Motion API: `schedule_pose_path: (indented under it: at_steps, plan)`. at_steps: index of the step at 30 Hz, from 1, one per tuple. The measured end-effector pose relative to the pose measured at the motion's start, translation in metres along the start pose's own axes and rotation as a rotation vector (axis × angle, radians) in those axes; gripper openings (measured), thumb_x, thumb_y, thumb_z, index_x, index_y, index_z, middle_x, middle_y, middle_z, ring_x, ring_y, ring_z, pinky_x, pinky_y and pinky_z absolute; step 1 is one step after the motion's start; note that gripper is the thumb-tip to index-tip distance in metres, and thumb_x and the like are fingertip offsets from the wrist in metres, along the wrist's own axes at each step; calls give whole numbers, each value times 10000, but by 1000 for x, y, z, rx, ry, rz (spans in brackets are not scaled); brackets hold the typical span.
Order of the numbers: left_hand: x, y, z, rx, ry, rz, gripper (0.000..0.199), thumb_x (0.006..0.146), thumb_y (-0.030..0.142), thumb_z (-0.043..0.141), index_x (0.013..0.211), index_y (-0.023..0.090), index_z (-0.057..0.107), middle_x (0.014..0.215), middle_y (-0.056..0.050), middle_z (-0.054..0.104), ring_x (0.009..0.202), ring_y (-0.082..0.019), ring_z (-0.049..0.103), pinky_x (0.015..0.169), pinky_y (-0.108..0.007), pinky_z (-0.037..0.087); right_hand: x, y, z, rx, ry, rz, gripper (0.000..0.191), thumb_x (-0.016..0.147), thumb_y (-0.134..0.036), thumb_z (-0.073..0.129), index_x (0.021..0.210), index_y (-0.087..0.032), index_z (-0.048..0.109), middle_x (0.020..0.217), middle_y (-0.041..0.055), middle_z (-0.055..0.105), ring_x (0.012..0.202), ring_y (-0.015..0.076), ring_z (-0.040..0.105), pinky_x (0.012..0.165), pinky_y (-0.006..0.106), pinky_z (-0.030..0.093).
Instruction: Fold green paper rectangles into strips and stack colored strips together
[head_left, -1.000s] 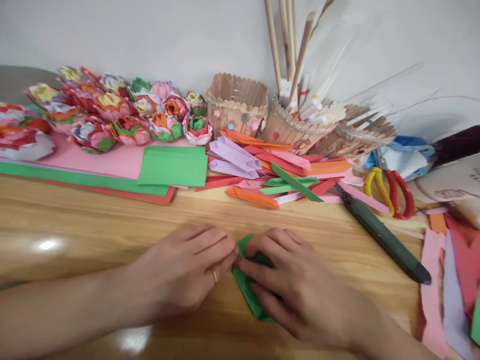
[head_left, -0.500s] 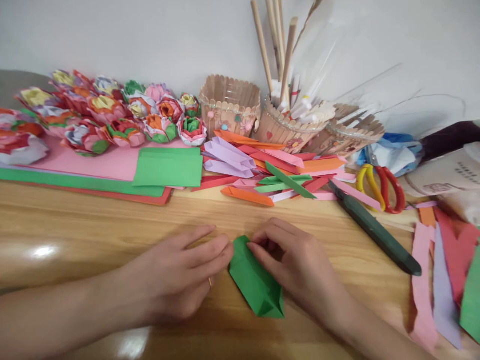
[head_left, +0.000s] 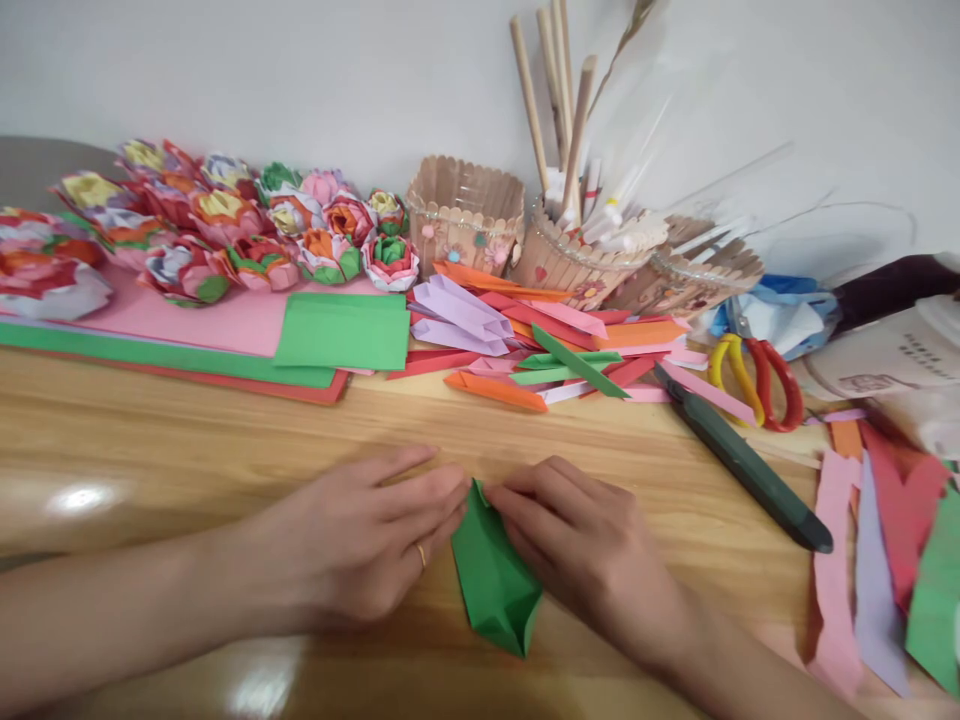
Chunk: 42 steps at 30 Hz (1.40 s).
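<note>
Probably the paper [head_left: 491,570] will be next to weightless: a thin green sheet that should take a crease readily and keep it, yet buckle if pushed on edge. It lies on the surface [head_left: 247,440] between the hands, its narrow end pointing away from the person and its near end standing slightly open in loose folds. The fingers of the right hand [head_left: 589,545] are drawn together in a pinch on the edge by the narrow end. Those of the left hand [head_left: 382,545] are lightly bent at the opposite edge; the thumb is hidden, so I cannot tell whether they grip. The folded edges should make the firmest hold, being stiffer than the single-layer middle. A light pinch ought to do, since squeezing might crush the open folds.
</note>
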<state>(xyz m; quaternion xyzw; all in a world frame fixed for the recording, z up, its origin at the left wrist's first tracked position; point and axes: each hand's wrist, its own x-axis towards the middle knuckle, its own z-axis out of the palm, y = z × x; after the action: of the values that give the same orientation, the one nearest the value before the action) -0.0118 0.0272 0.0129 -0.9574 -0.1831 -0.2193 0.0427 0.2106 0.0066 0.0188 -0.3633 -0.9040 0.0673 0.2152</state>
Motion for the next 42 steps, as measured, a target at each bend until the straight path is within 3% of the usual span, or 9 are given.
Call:
schedule_pose_path:
  at_steps: [5,9,16,21,25,29,33,38,42]
  plan:
    - [1,-7,-1,-106,-3,-49,408,1008,135,260,995,158,667,1014,-4,708,1000,-144,591,1007,-301,382,2,0,-5,-77,-57,-106,321,979,-115,321,962,-89,641,786,72,669,703,162,588,552,269,487]
    - [0,-11,0,-127,-94,-13,437,1028,185,227,1075,175,661,1192,23,659,1169,-137,521,1122,-327,244,2,0,-5,-107,-32,-170,320,973,-92,324,939,-71,642,791,77,685,694,165,587,549,279,488]
    - [0,-12,1,-92,-144,43,491,1028,190,197,1056,162,685,1184,6,666,1196,-159,527,1139,-323,204,6,-3,-4,-89,-62,-154,360,977,-81,308,845,-93,643,762,64,672,665,157,568,552,283,472]
    - [-1,-14,-1,-123,-202,54,349,1000,201,336,1116,148,662,1234,-31,634,1266,-219,474,1126,-365,262,-2,-2,-9,-111,-165,-112,320,980,-132,326,1051,-75,632,901,95,661,826,212,578,671,338,501]
    - [-2,-16,-4,-139,-228,58,292,969,181,411,1147,165,641,1266,-36,612,1315,-228,413,1131,-402,271,-17,1,-17,-74,-184,-4,308,956,-146,384,1186,-144,589,1059,120,620,981,246,545,782,399,496]
    - [-5,-13,-2,-52,-126,79,293,965,130,390,1078,157,659,1183,-52,665,1231,-220,507,1128,-462,268,-36,-1,-26,-37,-27,88,239,904,-105,449,1048,-162,631,990,107,615,887,206,573,705,352,493]
    - [-10,-2,2,104,39,-3,370,964,77,297,1013,180,649,1042,-34,711,1086,-139,591,1140,-422,263,-49,-9,-28,-120,99,103,192,882,-83,499,1033,-130,608,883,82,636,763,164,590,629,301,487]
    - [-5,4,-3,126,1,9,419,971,52,253,962,184,650,944,-2,727,1072,-126,598,1104,-353,311,-46,-14,-22,-135,39,82,145,896,-120,535,1004,-139,631,896,69,686,806,182,617,693,323,514]
    - [5,2,-9,100,-19,77,427,994,81,254,938,141,673,921,-18,739,932,-141,653,968,-302,423,-39,-6,-21,-51,-18,104,134,915,-152,518,974,-148,638,871,70,664,821,186,595,698,328,510]
